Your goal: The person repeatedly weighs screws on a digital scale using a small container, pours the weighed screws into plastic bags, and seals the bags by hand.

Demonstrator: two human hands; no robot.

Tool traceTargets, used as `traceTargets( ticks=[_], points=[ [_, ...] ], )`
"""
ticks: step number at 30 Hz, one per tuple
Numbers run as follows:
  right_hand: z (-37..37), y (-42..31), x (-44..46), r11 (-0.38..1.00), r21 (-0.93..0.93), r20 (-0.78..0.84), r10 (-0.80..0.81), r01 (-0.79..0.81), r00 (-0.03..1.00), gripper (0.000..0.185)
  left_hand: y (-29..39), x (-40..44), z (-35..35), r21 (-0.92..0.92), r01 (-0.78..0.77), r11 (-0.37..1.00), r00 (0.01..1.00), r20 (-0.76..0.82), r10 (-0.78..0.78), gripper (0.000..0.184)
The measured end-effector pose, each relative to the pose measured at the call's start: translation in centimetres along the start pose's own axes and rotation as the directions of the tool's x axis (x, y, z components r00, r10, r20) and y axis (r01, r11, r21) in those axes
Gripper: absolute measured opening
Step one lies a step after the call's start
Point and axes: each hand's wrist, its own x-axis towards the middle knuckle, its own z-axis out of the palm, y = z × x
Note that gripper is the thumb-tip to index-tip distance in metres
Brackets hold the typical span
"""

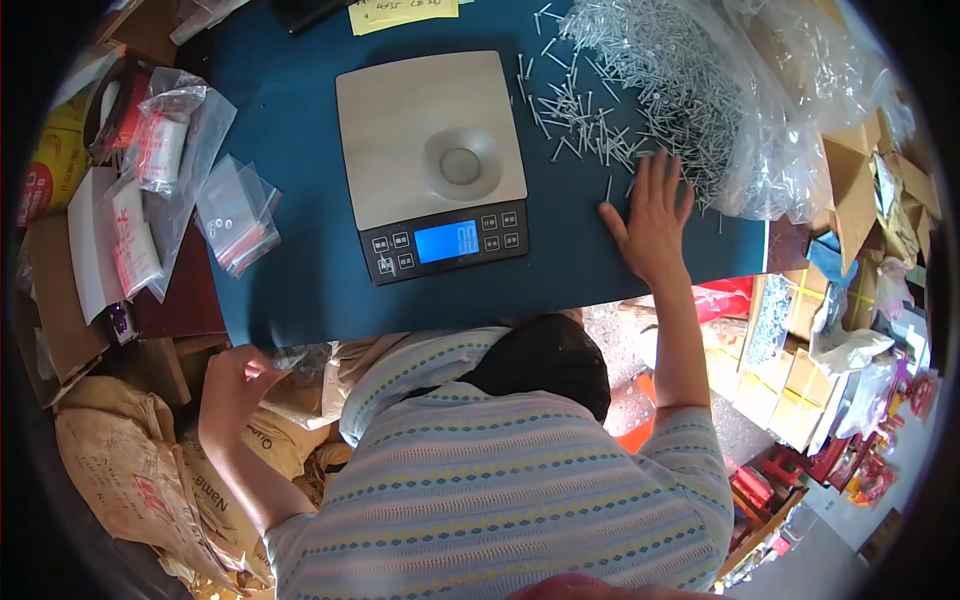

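Note:
My right hand (pixel 655 220) lies palm down with fingers spread, its fingertips at the near edge of a large heap of silver screws (pixel 690 110). Below the table's front edge, my left hand (pixel 238 385) is closed in a pinch on a small clear plastic bag (pixel 300 357), partly hidden by the table edge. Between the hands stands a digital scale (pixel 400 130) with a lit blue display (pixel 447 242) that seems to read zero. A small round dish (pixel 461 165) rests on its plate. Loose screws (pixel 585 110) are scattered between scale and heap.
Flat zip bags (pixel 238 215) lie left of the scale, with wrapped white rolls (pixel 160 150) beyond them. A yellow note (pixel 403 12) is at the back. A large clear plastic sack (pixel 775 150) borders the heap; cardboard boxes (pixel 850 190) flank the table.

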Motion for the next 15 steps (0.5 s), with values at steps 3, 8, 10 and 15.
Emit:
traceTargets(
  ticks=[3,8,10,15],
  points=[
    [0.7,-1.4,3.1,0.995,0.063,-0.125,-0.075,0.083,0.989,0.096,1.3,1.0,1.6,-0.205,-0.101,0.974,0.99,-0.113,0.079,0.014],
    [1.1,-3.4,9.3,0.911,0.344,-0.241,-0.149,0.228,0.959,0.098,4.0,1.6,2.2,-0.213,-0.336,0.917,0.936,-0.184,0.3,0.012],
    [1.3,-4.1,11.2,0.843,0.427,-0.348,-0.181,0.328,0.92,0.089,4.4,1.7,2.0,-0.191,-0.354,0.915,0.925,-0.218,0.312,0.013],
    [2.6,-4.6,12.7,0.824,0.426,-0.348,-0.232,0.373,0.908,0.068,4.5,2.1,2.2,-0.233,-0.349,0.908,0.923,-0.252,0.29,0.015]
  ],
)
